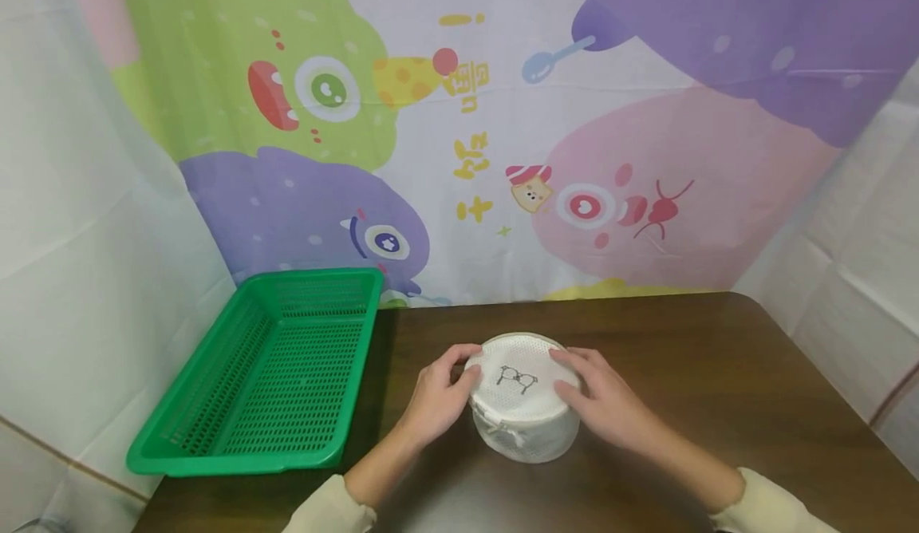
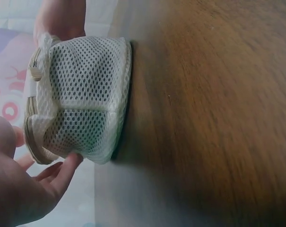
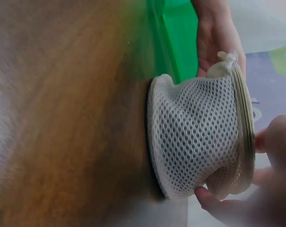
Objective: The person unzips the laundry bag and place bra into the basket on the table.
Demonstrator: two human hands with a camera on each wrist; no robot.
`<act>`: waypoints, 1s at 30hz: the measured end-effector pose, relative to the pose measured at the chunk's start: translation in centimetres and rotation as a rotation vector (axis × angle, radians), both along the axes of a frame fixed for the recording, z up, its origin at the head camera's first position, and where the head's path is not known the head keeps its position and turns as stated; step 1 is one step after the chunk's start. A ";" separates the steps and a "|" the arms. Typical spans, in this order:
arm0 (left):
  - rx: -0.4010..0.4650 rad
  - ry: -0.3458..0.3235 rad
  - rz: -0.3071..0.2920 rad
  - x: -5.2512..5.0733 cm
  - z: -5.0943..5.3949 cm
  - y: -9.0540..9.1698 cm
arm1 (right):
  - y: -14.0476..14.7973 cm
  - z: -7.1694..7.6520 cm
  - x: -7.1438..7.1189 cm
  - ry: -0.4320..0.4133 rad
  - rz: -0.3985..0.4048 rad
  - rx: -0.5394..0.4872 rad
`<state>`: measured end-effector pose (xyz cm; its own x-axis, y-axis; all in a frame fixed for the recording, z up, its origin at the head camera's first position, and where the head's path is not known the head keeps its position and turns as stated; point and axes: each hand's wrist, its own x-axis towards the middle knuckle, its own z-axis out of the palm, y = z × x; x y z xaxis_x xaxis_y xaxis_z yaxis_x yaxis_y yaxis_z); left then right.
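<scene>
A round white mesh bag (image 1: 527,405) with a zipped lid and a small dark line drawing on top stands upright on the brown table. The left hand (image 1: 439,393) grips its left rim, thumb and fingertips on the lid's edge; the left wrist view shows fingers of that hand (image 2: 34,189) bent against the mesh side (image 2: 83,90). On the opposite side the right hand (image 1: 606,397) holds the rim, and in the right wrist view its fingers (image 3: 206,198) press into the mesh wall (image 3: 195,137). A zipper pull (image 2: 35,74) hangs at the lid seam.
A green slotted plastic basket (image 1: 287,389) stands at the table's left. Behind the table (image 1: 668,341) hangs a cloth (image 1: 502,262) printed with cartoon figures, and pale sheets (image 1: 93,238) cover both sides.
</scene>
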<state>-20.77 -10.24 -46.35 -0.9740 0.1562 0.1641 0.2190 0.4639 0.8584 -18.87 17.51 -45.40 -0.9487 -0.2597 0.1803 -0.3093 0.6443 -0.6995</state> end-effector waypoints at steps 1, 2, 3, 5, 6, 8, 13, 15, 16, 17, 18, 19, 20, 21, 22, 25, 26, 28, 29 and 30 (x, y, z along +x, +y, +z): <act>-0.008 0.001 -0.008 0.0 0.0 0.0 | 0.0 0.0 0.2 -0.004 -0.001 -0.002; -0.015 0.000 -0.019 0.0 0.0 0.0 | -0.1 0.0 0.3 -0.008 0.002 -0.004; -0.024 -0.006 -0.027 0.0 0.0 0.0 | -0.1 -0.1 0.4 -0.013 0.005 -0.005; -0.038 -0.012 -0.043 0.0 0.0 0.0 | -0.2 -0.3 0.5 -0.020 0.012 -0.002; -0.039 -0.016 -0.051 0.0 -0.1 0.1 | -0.2 -0.3 0.5 -0.024 0.016 0.000; -0.042 -0.018 -0.054 0.0 -0.1 0.1 | -0.3 -0.5 0.5 -0.026 0.019 0.002; -0.035 -0.015 -0.045 -0.1 -0.3 0.1 | -0.4 -0.5 0.4 -0.012 0.015 -0.004; -0.033 -0.012 -0.042 -0.2 -0.4 0.1 | -0.5 -0.4 0.3 -0.007 0.016 -0.005; -0.033 -0.012 -0.039 -0.1 -0.4 0.1 | -0.5 -0.3 0.2 -0.005 0.017 -0.005; -0.032 -0.010 -0.036 -0.1 -0.4 0.1 | -0.6 -0.3 0.1 -0.004 0.018 -0.004; -0.035 -0.007 -0.033 -0.1 -0.4 0.1 | -0.7 -0.2 0.0 -0.002 0.021 -0.002; -0.036 -0.003 -0.031 0.0 -0.4 0.1 | -0.8 -0.2 -0.1 -0.002 0.023 -0.002; -0.037 0.001 -0.030 0.0 -0.4 0.0 | -0.8 -0.2 -0.2 -0.003 0.026 0.000; -0.038 0.004 -0.028 0.1 -0.3 0.0 | -0.9 -0.2 -0.3 -0.002 0.028 0.002; -0.041 0.007 -0.027 0.2 -0.3 0.0 | -0.9 -0.2 -0.4 0.000 0.030 0.004; -0.049 0.012 -0.024 0.3 -0.2 0.0 | -1.1 -0.3 -0.9 0.006 0.031 0.006; -0.054 0.012 -0.022 0.4 -0.2 0.0 | -1.1 -0.4 -1.0 0.008 0.031 0.007; -0.064 0.010 -0.019 0.4 -0.2 -0.1 | -1.1 -0.5 -1.2 0.010 0.029 0.005; -0.066 0.012 -0.017 0.5 -0.3 -0.1 | -1.2 -0.5 -1.3 0.009 0.028 0.004; -0.067 0.014 -0.016 0.5 -0.3 -0.1 | -1.2 -0.5 -1.4 0.008 0.028 0.003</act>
<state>-20.30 -10.36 -46.67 -0.9691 0.1823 0.1662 0.2383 0.5165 0.8224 -20.26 16.31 -45.86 -0.9397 -0.2862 0.1872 -0.3325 0.6372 -0.6952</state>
